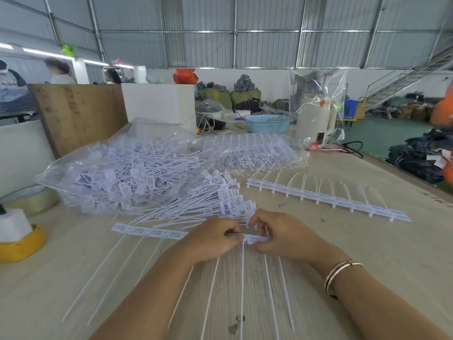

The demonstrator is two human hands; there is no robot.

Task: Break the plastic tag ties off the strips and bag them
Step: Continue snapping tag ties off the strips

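A strip of white plastic tag ties [157, 233] lay on the pale wooden table [367, 241], its near end pinched between the curled left hand [212, 238] and right hand [282, 235]. Just behind were a loose tie pile [210, 200] and a clear bag of ties [117, 168]; another strip [318, 196] lay right. Motion blur hid the break point.
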